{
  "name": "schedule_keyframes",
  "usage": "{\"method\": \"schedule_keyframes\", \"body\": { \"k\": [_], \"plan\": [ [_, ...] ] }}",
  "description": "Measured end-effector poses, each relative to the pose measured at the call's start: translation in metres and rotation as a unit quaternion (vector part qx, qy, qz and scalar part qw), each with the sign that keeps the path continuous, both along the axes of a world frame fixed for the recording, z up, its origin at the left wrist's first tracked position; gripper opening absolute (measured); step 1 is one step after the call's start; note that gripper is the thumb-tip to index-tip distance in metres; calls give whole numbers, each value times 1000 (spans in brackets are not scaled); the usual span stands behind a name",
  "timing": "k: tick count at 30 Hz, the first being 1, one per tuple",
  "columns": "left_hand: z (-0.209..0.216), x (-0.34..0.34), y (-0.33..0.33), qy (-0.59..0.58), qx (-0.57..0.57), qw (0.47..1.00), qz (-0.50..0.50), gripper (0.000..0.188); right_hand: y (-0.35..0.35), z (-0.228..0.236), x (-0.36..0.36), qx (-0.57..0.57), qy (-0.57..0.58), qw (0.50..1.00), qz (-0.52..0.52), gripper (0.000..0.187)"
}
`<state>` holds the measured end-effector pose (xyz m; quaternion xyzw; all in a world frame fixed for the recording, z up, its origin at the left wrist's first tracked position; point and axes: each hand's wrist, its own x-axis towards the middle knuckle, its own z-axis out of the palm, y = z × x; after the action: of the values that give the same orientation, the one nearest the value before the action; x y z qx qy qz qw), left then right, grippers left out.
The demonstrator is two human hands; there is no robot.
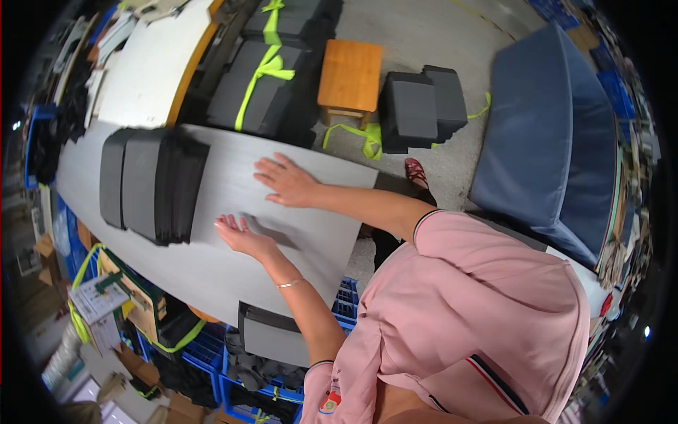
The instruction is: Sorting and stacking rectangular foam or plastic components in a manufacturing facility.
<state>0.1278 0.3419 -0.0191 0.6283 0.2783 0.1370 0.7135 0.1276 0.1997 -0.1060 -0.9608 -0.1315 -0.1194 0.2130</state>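
Observation:
My right hand (286,182), the upper one, lies palm down on the light grey tabletop (233,272), its fingers spread and nothing under them that I can see. Just below it, my left hand (244,237) hovers over the same surface and casts a shadow. Its fingers are apart and slightly curved, and it holds nothing; a thin bracelet circles that wrist. To the left of both hands stand two adjoining stacks of dark grey flat pieces (145,185), apart from my fingers. Another dark grey stack (274,336) sits at the table's lower edge, partly behind my left forearm.
Dark grey bundles tied with yellow-green strips (258,88) stand past the table's upper edge. Beside them are a wooden stool (350,76) and more grey stacks (413,109). A large blue padded block (533,141) is at right. Blue crates (205,353) crowd the lower edge.

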Motion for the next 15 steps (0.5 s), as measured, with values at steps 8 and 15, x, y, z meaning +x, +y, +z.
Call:
{"method": "schedule_keyframes", "body": {
  "k": [8,15],
  "plan": [
    [-3,-87,-154,-47,66,967,-243,42,-143,-9,-108,140,49,983,109,65],
    [-68,-114,-314,35,-3,884,-467,31,-378,-67,-245,304,124,816,-475,68]
  ]
}}
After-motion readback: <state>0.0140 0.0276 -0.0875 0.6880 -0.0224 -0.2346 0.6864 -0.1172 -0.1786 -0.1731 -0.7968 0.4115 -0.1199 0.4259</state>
